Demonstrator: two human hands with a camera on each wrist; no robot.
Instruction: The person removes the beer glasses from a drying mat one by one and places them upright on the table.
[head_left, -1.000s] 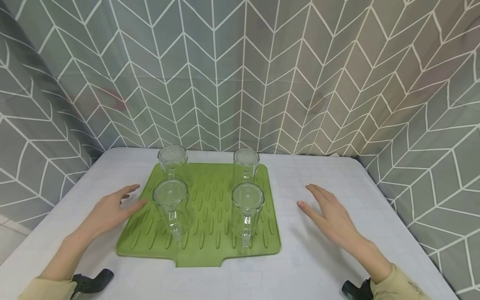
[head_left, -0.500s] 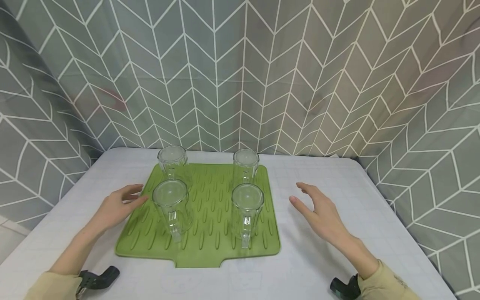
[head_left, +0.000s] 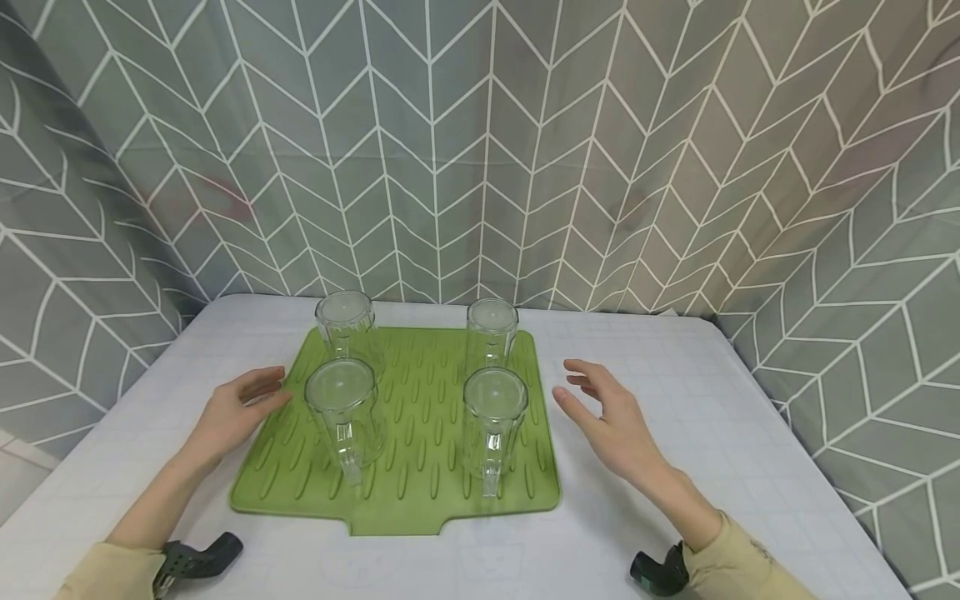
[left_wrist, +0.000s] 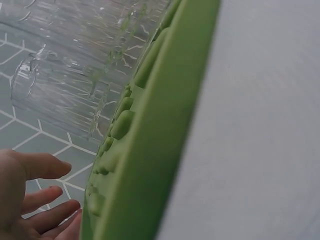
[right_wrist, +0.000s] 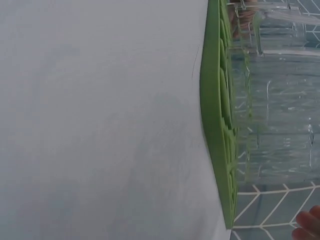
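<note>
Four clear glass mugs stand upside down on a green ridged mat [head_left: 408,467]: front left [head_left: 341,387], front right [head_left: 495,396], back left [head_left: 345,308] and back right [head_left: 492,317]. Beside the mat's left edge, my left hand [head_left: 232,417] hovers with relaxed, parted fingers, holding nothing; it also shows in the left wrist view [left_wrist: 35,195]. My right hand [head_left: 618,425] is in the air just right of the mat, fingers loosely bent and empty. Only some of its fingertips [right_wrist: 307,225] appear in the right wrist view.
A white cloth [head_left: 450,571] covers the table under the mat. Grey curtains with a white chevron pattern [head_left: 480,167] hang behind the table and along both sides. Each wrist carries a black device, left [head_left: 198,558] and right [head_left: 660,573].
My right hand has moved left, closer to the mat, its fingers bending a little more. My left hand has shifted slightly. The mugs and mat have stayed where they were.
</note>
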